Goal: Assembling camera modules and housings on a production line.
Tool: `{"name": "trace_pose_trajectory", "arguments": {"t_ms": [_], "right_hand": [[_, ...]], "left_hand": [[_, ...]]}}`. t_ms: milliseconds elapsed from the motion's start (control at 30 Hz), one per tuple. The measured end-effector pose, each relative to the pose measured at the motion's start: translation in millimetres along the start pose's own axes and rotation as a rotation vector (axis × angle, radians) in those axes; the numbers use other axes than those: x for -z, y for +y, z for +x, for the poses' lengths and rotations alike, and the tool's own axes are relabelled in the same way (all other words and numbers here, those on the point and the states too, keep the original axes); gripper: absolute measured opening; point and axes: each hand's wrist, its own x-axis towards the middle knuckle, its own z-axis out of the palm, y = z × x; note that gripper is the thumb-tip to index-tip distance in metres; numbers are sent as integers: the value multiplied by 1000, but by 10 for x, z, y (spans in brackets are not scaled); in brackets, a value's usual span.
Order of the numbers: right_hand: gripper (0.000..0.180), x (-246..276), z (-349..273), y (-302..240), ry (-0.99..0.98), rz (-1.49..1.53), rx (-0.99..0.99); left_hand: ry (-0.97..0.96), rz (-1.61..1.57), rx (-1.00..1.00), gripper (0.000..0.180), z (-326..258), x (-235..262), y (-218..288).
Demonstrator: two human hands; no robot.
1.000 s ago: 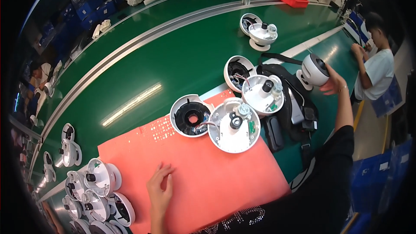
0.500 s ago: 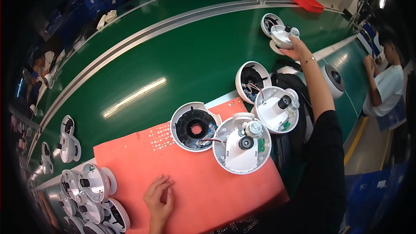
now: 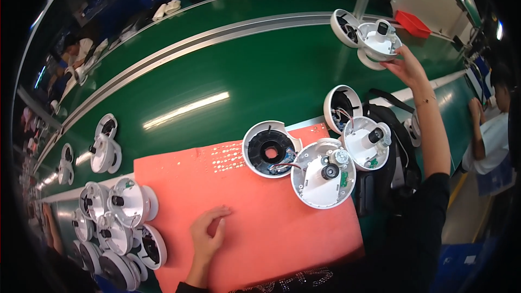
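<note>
My right hand (image 3: 406, 67), reaching to the far right, grips a white opened security camera (image 3: 375, 42) by its lower edge. Its dark-lined cover (image 3: 344, 26) hangs beside it, above the green surface. My left hand (image 3: 208, 234) holds nothing; its fingers are loosely curved with the thumb apart, over the red mat (image 3: 260, 233). On the mat's far right part lies another opened camera housing (image 3: 315, 187), wired to its round cover (image 3: 266, 149). Just behind it sits a third opened housing (image 3: 358, 149) with its cover (image 3: 335, 109).
Several opened cameras (image 3: 130, 206) are clustered at the lower left, with others (image 3: 105, 152) farther along the green belt (image 3: 260, 87). Small metal screws (image 3: 227, 158) stand in rows on the mat. A black bag (image 3: 393, 125) lies at right. Co-workers sit at right, left and far side.
My right hand has lifted the camera and its cover higher off the green surface. My left hand has stayed over the mat. The whole view has shifted a little.
</note>
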Motion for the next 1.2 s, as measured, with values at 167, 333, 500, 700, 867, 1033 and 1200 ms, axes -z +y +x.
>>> {"name": "trace_pose_trajectory", "arguments": {"t_ms": [167, 333, 500, 700, 867, 1033, 1200], "right_hand": [[56, -876, -952, -235, -368, -330, 117], [63, -1722, -1849, -64, -702, -373, 1], [59, -2297, -2586, 364, -998, -643, -153], [59, -2335, -2974, 705, -1094, -675, -167], [58, -2316, -2996, 1139, -1018, -705, -347], [52, -2237, -2950, 1361, -1090, -851, -282], [52, -2315, -3262, 1259, -908, -747, 631]], "left_hand": [[-108, -1134, 358, 56, -91, 86, 198], [-347, -2201, 493, 79, -144, 151, 571], [123, -1142, 573, 59, -818, 300, 616], [351, -1594, 427, 56, -1680, 55, 285], [526, -1953, 204, 52, -1495, 273, -212], [631, -2022, 228, 53, -1499, 352, -108], [553, -1816, 214, 77, -1314, 398, 87]]}}
